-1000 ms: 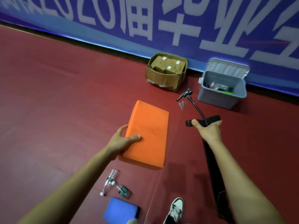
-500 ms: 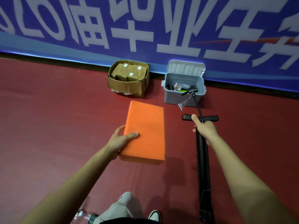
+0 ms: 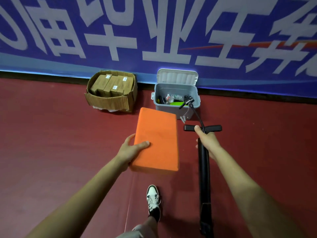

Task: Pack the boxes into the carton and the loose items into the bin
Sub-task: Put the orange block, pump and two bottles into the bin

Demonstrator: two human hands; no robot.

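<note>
Now my right hand (image 3: 206,141) is clamped on the black pump (image 3: 204,169), its long axis pointing straight at the grey bin (image 3: 176,109) ahead; my left hand (image 3: 131,150) clasps the orange block (image 3: 157,140), the carton (image 3: 109,102) ahead-left.

Plain orange rectangular foam block (image 3: 157,140); matte black metal floor pump (image 3: 203,169); brown corrugated cardboard carton (image 3: 109,103); grey plastic bin (image 3: 171,109), white lid; dark red floor (image 3: 51,143); blue banner (image 3: 154,31), white characters; black-white sneaker (image 3: 153,200).
</note>
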